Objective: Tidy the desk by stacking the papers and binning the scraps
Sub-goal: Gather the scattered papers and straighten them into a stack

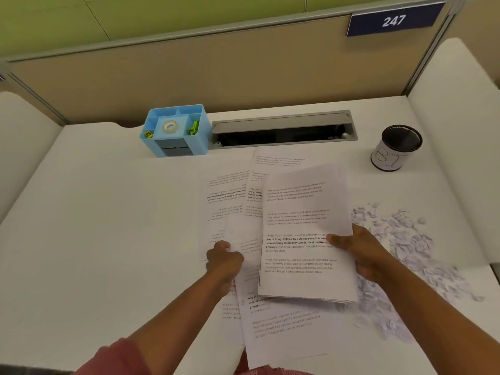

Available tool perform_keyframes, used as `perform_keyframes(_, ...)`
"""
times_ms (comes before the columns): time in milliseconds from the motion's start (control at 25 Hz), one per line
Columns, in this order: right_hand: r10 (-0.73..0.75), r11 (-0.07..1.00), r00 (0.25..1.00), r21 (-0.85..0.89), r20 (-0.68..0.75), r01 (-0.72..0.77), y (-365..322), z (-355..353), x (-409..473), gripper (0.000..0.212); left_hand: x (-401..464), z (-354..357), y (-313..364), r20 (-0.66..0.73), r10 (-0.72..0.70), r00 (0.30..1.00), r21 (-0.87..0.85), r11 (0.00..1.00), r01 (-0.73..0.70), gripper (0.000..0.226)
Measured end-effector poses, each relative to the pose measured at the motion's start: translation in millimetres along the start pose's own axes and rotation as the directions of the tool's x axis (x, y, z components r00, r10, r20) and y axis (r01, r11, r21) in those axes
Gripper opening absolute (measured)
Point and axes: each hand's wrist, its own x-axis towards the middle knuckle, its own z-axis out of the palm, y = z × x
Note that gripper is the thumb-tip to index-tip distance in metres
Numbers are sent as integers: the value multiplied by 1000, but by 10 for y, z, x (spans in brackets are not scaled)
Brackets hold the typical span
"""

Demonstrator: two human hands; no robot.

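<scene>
My right hand (359, 250) grips a small stack of printed sheets (303, 212) by its right edge, thumb on top, lifted a little above the desk. My left hand (223, 257) has its fingers curled on the lower edge of a loose sheet (230, 204) that lies upside down on the desk. More printed sheets lie under and below the stack, one (284, 328) reaching over the front edge. A heap of small paper scraps (405, 239) spreads over the desk's right side. A small black bin (396, 148) with a white label stands at the back right.
A blue desk organiser (176, 131) with a tape roll and clips stands at the back centre-left. Beside it is an open grey cable slot (281, 131). White desk (94, 212) with beige partition walls behind and at the sides.
</scene>
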Motion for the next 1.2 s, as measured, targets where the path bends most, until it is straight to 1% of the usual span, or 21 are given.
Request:
perform_keyframes(80,14,999,1000,-53,14,-13,54,54,-6,37,-84,13,-21,8,-39,999,-21,999,39,59)
perform_keyframes(200,10,996,999,-85,33,-7,153,144,-49,35,-191,25,-110,30,-74,997,-65,995,76,59)
perform_keyframes(280,3,995,1000,-97,27,0,224,179,-77,35,-224,39,-198,44,-58,997,-110,992,63,52)
perform_keyframes(400,-23,996,1000,-81,14,25,306,203,-123,38,-254,41,-296,20,-9,1000,-173,985,12,39)
perform_keyframes(480,-37,997,999,-70,7,38,326,201,-167,38,-256,45,-318,-10,35,999,-129,991,-36,18)
perform_keyframes(520,-43,997,999,-68,-1,43,329,192,-189,37,-232,33,-331,-34,79,996,-96,992,-82,8)
perform_keyframes(600,-53,997,999,-61,-14,52,312,156,-228,36,-172,-32,-300,-111,168,979,-32,984,-173,12)
perform_keyframes(680,-61,997,998,-56,3,61,292,137,-262,36,-89,-107,-248,-182,225,957,19,974,-225,17)
perform_keyframes(720,-62,996,998,-58,8,62,291,148,-281,35,-48,-130,-218,-190,243,951,37,970,-240,17)
perform_keyframes(800,-56,997,998,-59,5,56,318,193,-302,34,7,-130,-167,-159,260,953,42,966,-256,14)
perform_keyframes(880,-48,997,999,-54,-10,47,370,247,-306,33,28,-103,-135,-105,235,966,15,972,-234,26)
perform_keyframes(920,-45,998,999,-52,-18,44,397,265,-302,33,19,-99,-113,-82,215,973,-12,976,-216,28)
perform_keyframes(1040,-45,997,999,-57,-28,43,461,274,-287,35,26,-119,-58,-42,151,988,-115,981,-155,25)
perform_keyframes(1200,-51,997,997,-65,-52,47,514,283,-285,33,114,-149,-50,-20,76,997,-153,985,-79,9)
